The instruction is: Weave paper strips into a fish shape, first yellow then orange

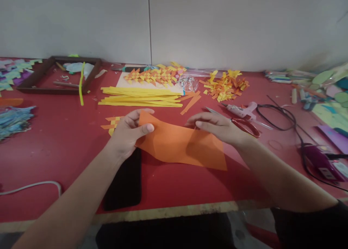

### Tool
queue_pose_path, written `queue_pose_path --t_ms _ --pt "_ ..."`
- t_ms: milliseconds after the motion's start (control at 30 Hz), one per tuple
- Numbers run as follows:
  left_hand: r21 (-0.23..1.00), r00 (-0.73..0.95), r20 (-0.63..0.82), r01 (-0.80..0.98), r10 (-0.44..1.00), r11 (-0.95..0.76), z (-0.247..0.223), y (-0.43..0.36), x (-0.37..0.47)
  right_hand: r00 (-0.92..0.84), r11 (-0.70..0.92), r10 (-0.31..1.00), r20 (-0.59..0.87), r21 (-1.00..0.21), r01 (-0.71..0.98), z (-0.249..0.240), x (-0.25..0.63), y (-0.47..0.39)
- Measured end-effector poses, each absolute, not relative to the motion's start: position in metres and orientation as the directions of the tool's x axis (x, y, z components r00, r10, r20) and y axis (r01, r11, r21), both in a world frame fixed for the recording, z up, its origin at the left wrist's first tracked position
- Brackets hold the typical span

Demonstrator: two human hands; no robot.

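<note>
An orange sheet of paper [179, 144] is held up over the red table, its left end pinched between the thumb and fingers of my left hand [133, 133]. At the sheet's upper right edge, my right hand [212, 125] has its thumb and fingers closed on the paper. Beneath the sheet's left end lies a black phone [123, 185]. Partly behind my left hand is a small woven yellow and orange piece [112, 125]. Red-handled scissors [246, 127] lie just beyond my right hand.
Yellow strips [141, 97] lie behind my hands, with woven strips [154, 76] beyond them. Farther right are a pile of folded pieces [225, 85], a glue gun [241, 110] and a purple device [322, 164]. A brown frame [50, 91] stands back left.
</note>
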State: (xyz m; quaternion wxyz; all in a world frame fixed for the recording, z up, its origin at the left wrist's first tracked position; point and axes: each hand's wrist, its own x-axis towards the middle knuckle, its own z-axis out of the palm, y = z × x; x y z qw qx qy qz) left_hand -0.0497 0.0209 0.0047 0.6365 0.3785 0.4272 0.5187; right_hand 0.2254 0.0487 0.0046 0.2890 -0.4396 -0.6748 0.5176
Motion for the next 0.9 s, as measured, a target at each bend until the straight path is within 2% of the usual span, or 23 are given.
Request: queue_pose_path --t_ms 133,267,333,467,667,800,900 --pt "0.956 0.037 -0.149 -0.25 0.988 0.153 0.002 0.024 -0.047 -0.611 0.074 0.759 -0.224 -0.903 0.423 0.012 0.221 0.042" --pt "0.946 0.097 -0.153 -0.274 0.983 0.174 0.0 0.024 -0.044 -0.799 -0.154 0.407 -0.442 -0.896 0.417 0.019 0.224 0.039" --pt "0.938 0.151 -0.149 -0.29 0.977 0.188 -0.002 0.022 -0.045 -0.827 -0.259 0.312 -0.469 -0.879 0.401 0.019 0.218 0.038" --pt "0.917 0.262 -0.078 -0.36 0.962 0.173 -0.005 0.019 -0.046 -0.798 -0.398 0.444 -0.407 -0.888 0.232 0.015 0.191 0.03" --pt "0.871 0.342 0.027 -0.469 0.939 0.146 -0.005 0.019 -0.046 -0.612 -0.653 0.612 -0.502 -0.757 -0.032 0.011 0.159 0.016" --pt "0.884 0.272 0.121 -0.467 0.955 0.021 -0.005 0.02 -0.046 -0.459 -0.643 0.724 -0.515 -0.746 -0.176 0.003 0.157 0.02" --pt "0.881 0.231 0.074 -0.471 0.97 0.045 -0.007 0.023 -0.046 -0.357 -0.554 0.818 -0.451 -0.783 -0.282 -0.003 0.161 0.024"
